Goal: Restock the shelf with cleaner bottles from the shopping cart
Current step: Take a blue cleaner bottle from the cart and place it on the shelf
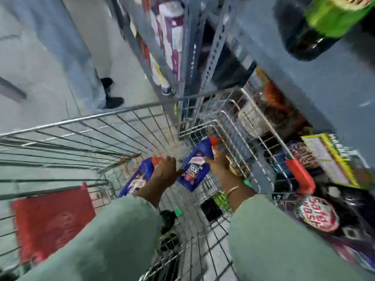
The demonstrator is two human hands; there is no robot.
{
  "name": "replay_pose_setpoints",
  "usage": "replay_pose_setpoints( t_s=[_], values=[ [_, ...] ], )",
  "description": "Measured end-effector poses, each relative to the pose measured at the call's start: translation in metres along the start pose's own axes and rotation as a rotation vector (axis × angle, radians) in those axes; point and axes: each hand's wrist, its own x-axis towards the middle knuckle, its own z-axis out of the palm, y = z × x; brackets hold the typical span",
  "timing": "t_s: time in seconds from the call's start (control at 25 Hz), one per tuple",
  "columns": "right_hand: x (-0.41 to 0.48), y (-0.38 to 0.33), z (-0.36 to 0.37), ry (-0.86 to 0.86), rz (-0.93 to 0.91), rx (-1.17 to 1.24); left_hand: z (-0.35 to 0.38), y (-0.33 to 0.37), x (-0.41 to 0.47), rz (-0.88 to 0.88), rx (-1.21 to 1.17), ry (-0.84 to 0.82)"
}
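Both my arms, in pale green sleeves, reach down into the wire shopping cart (85, 118). My left hand (165, 172) closes over a blue cleaner bottle (140, 178) with a red cap lying on the cart floor. My right hand (218, 164) grips a second blue bottle (195, 167) near its red-capped end, and that bottle is tilted and looks slightly lifted. The picture is blurred by motion. The shelf (324, 88) runs along the right side of the cart. A dark bottle with a green label (328, 23) stands on it at the top right.
Another person's legs in light trousers and dark shoes (109, 94) stand on the floor beyond the cart. A red cart flap (54, 222) hangs at lower left. Lower shelf levels (316, 211) on the right hold packed goods. Dark bottles (168, 222) lie under my arms.
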Motion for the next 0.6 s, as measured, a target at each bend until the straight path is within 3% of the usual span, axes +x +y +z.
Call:
replay_pose_setpoints(
  t_s=[0.24, 0.48, 0.6],
  values=[
    [0.037, 0.029, 0.026, -0.071, 0.255, 0.341, 0.040, -0.006, 0.039, -0.173, -0.233, -0.208],
    [0.027, 0.031, 0.014, -0.127, 0.279, 0.569, 0.048, -0.006, 0.042, -0.208, -0.296, -0.249],
    [0.014, 0.016, -0.003, -0.178, 0.205, 0.619, 0.035, 0.002, 0.031, -0.194, -0.308, -0.178]
  ],
)
